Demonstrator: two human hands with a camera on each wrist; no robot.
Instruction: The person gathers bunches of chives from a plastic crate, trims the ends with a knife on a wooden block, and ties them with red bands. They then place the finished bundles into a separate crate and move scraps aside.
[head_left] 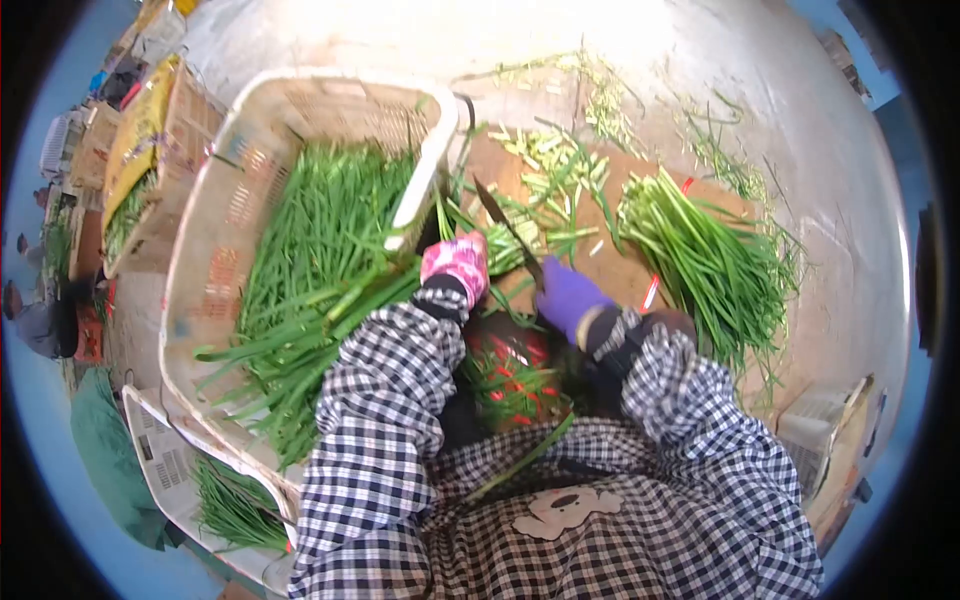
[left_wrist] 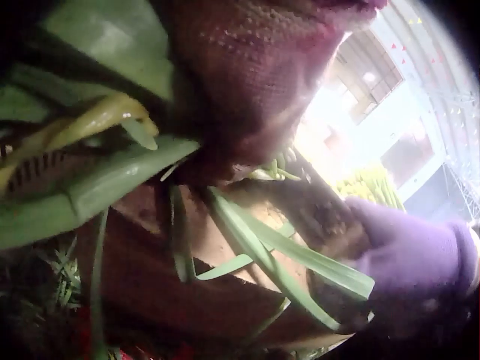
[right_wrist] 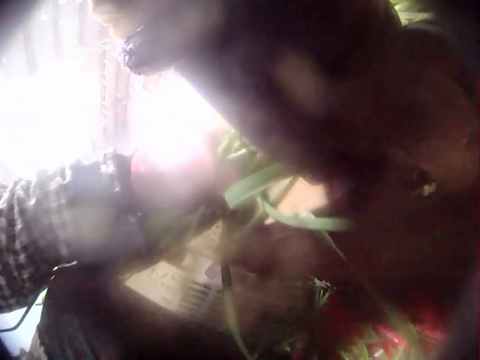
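My left hand, in a pink patterned glove, grips a bunch of long green stalks whose leaves trail left over the crate. The pale stalk ends lie just right of it on a brown board. In my purple-gloved right hand is the handle of a dark knife, its blade pointing up and away beside the stalk ends. The left wrist view shows the purple glove close by, with cut leaves between the hands. The right wrist view is dark and blurred.
A white crate full of green stalks stands at the left. On the board's right side lies a bundle with a red band. Pale trimmings scatter at the back. Another crate is at lower left; a person sits far left.
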